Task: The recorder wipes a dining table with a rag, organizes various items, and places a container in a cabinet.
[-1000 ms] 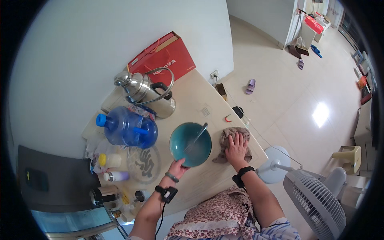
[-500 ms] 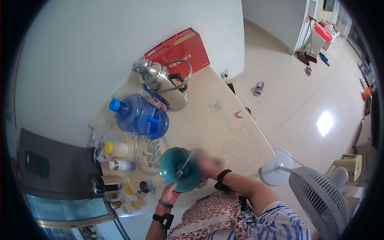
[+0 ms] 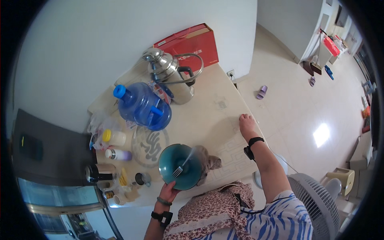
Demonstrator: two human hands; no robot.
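My left hand [image 3: 169,192] grips the near rim of a teal bowl [image 3: 170,158], thumb over the edge. A fork [image 3: 177,172] lies in the bowl, its tines toward the middle and its handle leaning on the right rim. Against the bowl's right side sits a crumpled brownish cloth [image 3: 214,162]. My right hand [image 3: 248,125] is at the table's right edge, fingers curled down against the tabletop. Whatever is under its fingertips is hidden; a small red hooked piece lay about there earlier.
On the table [image 3: 212,120] stand a steel kettle [image 3: 180,86], a blue water jug [image 3: 146,108], a red box [image 3: 196,46], a yellow-lidded jar [image 3: 116,138], a white-and-purple bottle [image 3: 120,155] and a dark-mouthed cup [image 3: 142,179]. A fan [image 3: 316,200] stands at the right.
My right hand has left the bowl and cloth and reached out to the table's right edge, covering where the red piece lay. My left hand still holds the bowl.
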